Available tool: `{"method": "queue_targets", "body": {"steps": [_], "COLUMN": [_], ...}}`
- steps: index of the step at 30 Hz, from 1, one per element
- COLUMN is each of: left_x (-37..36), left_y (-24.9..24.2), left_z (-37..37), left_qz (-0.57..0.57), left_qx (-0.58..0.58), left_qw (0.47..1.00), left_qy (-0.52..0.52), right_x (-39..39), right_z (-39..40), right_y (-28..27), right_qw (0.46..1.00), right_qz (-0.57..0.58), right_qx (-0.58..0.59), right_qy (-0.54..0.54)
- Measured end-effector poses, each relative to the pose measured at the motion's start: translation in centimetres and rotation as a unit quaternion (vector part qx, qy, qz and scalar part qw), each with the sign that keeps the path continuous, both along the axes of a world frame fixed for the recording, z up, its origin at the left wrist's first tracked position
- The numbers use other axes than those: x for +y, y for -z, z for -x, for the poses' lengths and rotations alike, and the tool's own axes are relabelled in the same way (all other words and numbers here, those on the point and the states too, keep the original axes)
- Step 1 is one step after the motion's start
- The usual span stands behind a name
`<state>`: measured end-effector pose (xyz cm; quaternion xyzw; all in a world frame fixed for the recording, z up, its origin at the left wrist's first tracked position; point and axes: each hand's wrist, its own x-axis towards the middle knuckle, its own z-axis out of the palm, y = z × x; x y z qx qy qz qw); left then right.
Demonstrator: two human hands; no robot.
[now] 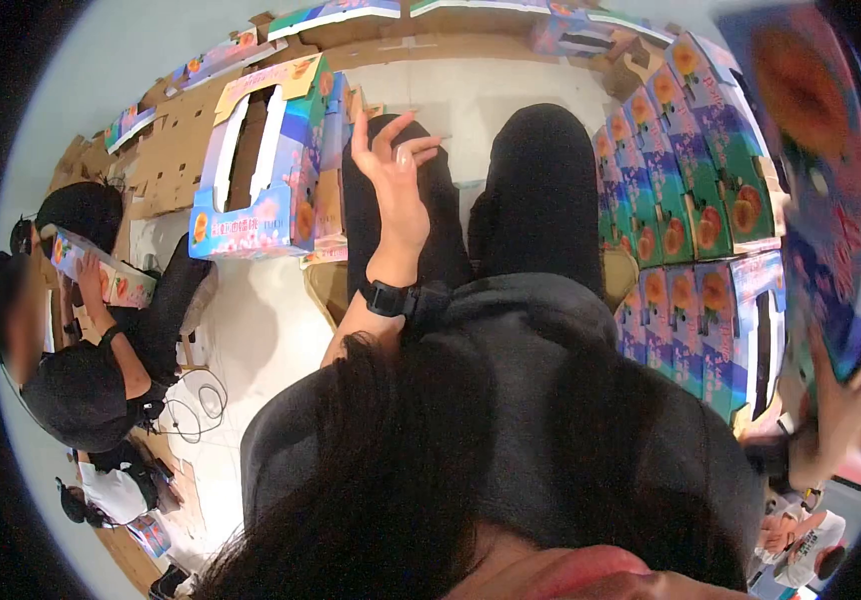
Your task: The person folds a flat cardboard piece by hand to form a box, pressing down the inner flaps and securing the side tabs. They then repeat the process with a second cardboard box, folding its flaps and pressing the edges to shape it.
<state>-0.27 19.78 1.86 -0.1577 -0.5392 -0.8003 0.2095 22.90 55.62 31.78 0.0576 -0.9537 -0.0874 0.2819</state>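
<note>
Over my lap, my left hand (398, 165) is raised with its fingers spread and nothing in them. A dark watch sits on that wrist. Just left of it stands a blue and pink fruit carton (256, 215) with a long slot in its top. At the far right my right hand (851, 390) grips the lower end of a blue and purple carton (836, 200) with a peach picture, held up close to the camera and slightly blurred. Beside it, rows of upright peach cartons (686, 150) are stacked on my right, with more cartons (691, 320) nearer to me.
Brown cardboard (166, 150) lies behind the left carton. A co-worker (81, 390) at the left holds a carton (131, 286). Cables (196, 405) lie on the pale floor. Other people are at the lower left and lower right. Flattened cartons line the far edge.
</note>
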Motion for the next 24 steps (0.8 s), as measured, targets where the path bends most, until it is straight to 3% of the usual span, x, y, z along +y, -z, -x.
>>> {"method": "queue_targets", "body": {"steps": [3, 5, 6, 10, 13, 16, 18, 24], "left_x": [0.0, 0.1, 0.2, 1.0, 0.9, 1.0, 0.9, 0.8], "left_y": [-0.1, 0.0, 0.0, -0.1, 0.2, 0.2, 0.2, 1.0], "left_z": [-0.2, -0.1, 0.0, 0.1, 0.3, 0.3, 0.2, 0.7], "left_qz": [0.021, 0.044, 0.054, 0.091, 0.101, 0.101, 0.098, 0.086], "left_qx": [-0.01, -0.011, -0.01, 0.002, 0.009, 0.006, 0.0, 0.0], "left_qw": [1.0, 0.999, 0.998, 0.996, 0.994, 0.994, 0.995, 0.996], "left_qy": [0.008, 0.002, 0.0, -0.021, -0.027, -0.037, -0.032, 0.011], "right_x": [4.7, 6.3, 6.6, 11.6, 11.2, 13.9, 15.1, 19.2], "right_z": [-8.3, -11.9, -13.1, -17.6, -16.3, -16.0, -15.4, -14.9], "right_y": [-1.4, -1.7, -1.5, 1.5, 2.8, 4.8, 6.9, 12.0], "right_qw": [0.992, 0.979, 0.969, 0.95, 0.929, 0.918, 0.926, 0.948], "right_qz": [0.014, 0.092, 0.156, 0.185, 0.235, 0.212, 0.25, 0.196], "right_qx": [-0.077, -0.118, -0.132, -0.157, -0.169, -0.193, -0.162, -0.168], "right_qy": [0.096, 0.137, 0.138, 0.195, 0.229, 0.275, 0.234, 0.188]}}
